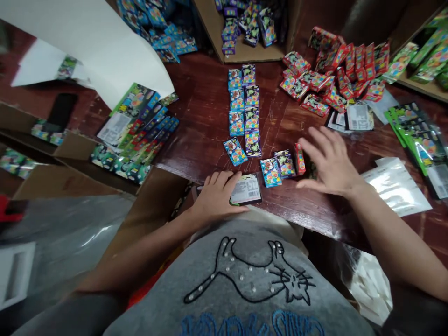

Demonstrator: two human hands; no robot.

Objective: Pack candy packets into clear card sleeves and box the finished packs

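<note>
My left hand (217, 195) lies with fingers stretched at the table's front edge, against a flat package with a white barcode label (248, 189). Spread open, my right hand (331, 161) is beside a small red box (299, 159) standing on edge. Something greenish under that palm is mostly hidden. Left of the red box sit a purple box (284, 164) and a blue box (270, 172) in a row. A tilted blue box (235, 151) lies below a column of blue boxes (236, 100). Alongside runs a column of purple boxes (251, 119).
Red boxes (334, 70) are heaped at the back right. A cardboard carton (252, 57) holds purple boxes; blue boxes (161, 28) pile at the back left. Stacked packages (136, 126) stand left. Clear bags (399, 184) and green-edged packaging (416, 140) lie right.
</note>
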